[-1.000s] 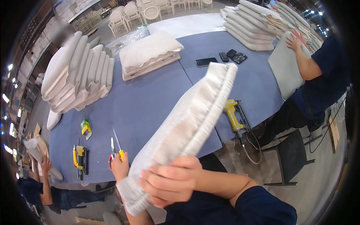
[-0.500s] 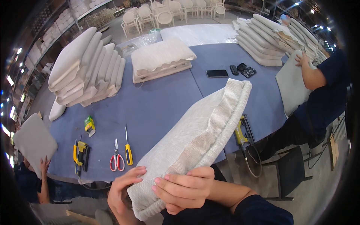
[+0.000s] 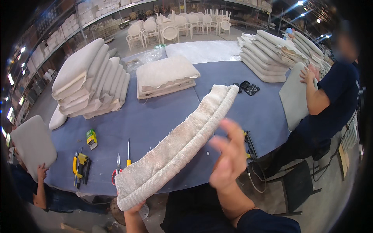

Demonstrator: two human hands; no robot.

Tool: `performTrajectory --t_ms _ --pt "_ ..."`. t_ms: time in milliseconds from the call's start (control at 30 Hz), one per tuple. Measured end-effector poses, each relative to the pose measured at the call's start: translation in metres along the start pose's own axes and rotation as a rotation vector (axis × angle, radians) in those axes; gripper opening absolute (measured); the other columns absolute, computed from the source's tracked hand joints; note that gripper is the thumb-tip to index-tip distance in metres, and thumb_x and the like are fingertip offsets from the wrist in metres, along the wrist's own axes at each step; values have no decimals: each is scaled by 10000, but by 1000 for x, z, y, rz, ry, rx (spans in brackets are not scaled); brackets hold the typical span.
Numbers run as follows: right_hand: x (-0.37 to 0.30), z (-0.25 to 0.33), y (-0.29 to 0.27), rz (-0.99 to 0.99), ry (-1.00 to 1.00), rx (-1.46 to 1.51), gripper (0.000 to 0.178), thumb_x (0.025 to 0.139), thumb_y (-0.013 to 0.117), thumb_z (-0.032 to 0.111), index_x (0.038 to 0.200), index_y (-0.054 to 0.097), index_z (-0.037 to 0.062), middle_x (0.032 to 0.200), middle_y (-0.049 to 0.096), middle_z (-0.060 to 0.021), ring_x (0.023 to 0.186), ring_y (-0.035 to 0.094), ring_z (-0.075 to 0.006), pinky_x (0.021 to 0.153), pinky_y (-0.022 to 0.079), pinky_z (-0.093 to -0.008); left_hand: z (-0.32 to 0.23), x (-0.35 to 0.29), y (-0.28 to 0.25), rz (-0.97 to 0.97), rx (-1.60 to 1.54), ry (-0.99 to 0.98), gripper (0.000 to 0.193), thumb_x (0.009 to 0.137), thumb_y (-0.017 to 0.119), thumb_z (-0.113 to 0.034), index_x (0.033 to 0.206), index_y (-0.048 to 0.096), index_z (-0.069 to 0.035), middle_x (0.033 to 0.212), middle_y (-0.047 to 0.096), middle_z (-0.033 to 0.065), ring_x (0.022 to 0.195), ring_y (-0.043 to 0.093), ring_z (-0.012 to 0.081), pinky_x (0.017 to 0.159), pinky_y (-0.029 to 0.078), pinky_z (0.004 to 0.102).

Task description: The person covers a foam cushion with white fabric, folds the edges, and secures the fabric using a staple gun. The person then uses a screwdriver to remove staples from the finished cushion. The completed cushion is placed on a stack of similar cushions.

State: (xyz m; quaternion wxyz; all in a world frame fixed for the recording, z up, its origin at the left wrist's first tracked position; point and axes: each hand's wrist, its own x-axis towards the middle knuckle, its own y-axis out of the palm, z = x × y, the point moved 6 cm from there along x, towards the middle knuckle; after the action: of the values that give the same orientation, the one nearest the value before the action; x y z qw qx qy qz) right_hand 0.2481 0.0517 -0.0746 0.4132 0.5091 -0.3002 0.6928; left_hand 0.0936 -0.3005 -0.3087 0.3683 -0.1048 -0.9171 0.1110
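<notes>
An upholstered seat pad (image 3: 175, 151) in pale woven fabric is held up on edge, slanting from lower left to upper right. Its rolled, piped rim and a loose fabric flap face me. My left hand (image 3: 136, 208) grips it at the lower end, most of the fingers hidden behind it. Off the fabric, just right of the pad, my right hand (image 3: 229, 155) is raised with its fingers apart and blurred by motion; nothing shows in it. Behind the pad's lower end, red-handled scissors (image 3: 118, 165) and a yellow-handled screwdriver (image 3: 128, 155) are partly covered.
The blue table (image 3: 171, 116) carries a yellow staple gun (image 3: 81, 167), a small green-yellow box (image 3: 91, 139) and stacked pads (image 3: 167, 75). Taller stacks (image 3: 85, 77) flank both sides. Another staple gun (image 3: 250, 145) hangs at the right edge. People at both sides hold pads; a black chair (image 3: 297, 182) stands right.
The seat pad has turned more edge-on and shifted left. My right hand has let go of its rim and moved right. My left hand has slipped behind the lower end.
</notes>
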Motion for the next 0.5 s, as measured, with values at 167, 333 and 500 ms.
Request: performTrajectory --t_ms 167,333,500 --pt "-13 -88 -48 -392 674 191 665 1188 386 412 1703 501 7 1796 455 -233 1700 362 -375 1390 219 -527 -29 22 11 34 -258 -235 423 1061 774 -224 1401 697 15 1291 803 237 1202 806 373 1017 658 507" --pt "-6 -134 -66 -497 795 393 736 1205 419 457 1804 337 38 1889 277 -231 1762 216 -342 1403 207 -515 -90 50 35 141 -199 -60 211 1064 665 -137 1124 777 32 1140 861 260 1078 858 386 1037 659 517" --pt "2 -140 -60 -525 795 463 687 1215 419 411 1817 352 88 1913 251 -148 1765 208 -303 1407 212 -450 -50 11 38 276 -133 -80 268 1073 656 -212 1133 766 24 1160 856 279 1122 842 457 1054 648 579"
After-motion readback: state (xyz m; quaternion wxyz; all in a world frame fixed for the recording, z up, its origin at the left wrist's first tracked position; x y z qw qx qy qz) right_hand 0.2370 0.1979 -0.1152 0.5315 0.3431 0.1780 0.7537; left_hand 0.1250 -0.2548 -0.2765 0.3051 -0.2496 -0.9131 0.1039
